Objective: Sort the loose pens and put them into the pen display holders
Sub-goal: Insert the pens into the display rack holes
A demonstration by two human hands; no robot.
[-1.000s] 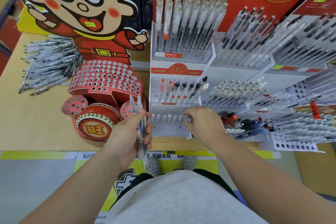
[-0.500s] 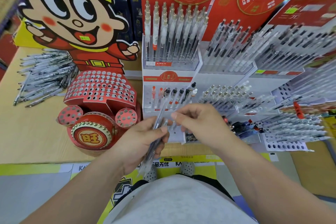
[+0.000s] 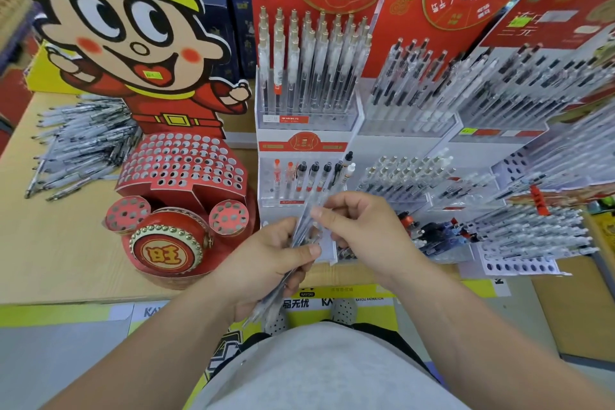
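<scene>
While the left hand [image 3: 266, 263] curls tight around a bundle of clear pens [image 3: 303, 226], the right hand [image 3: 362, 230] pinches that bundle's far end between thumb and forefinger. The bundle hangs over the wooden table's [image 3: 66, 243] near edge, just before the white tiered pen holder [image 3: 306, 146], its long axis slanting from near-left to far-right.
</scene>
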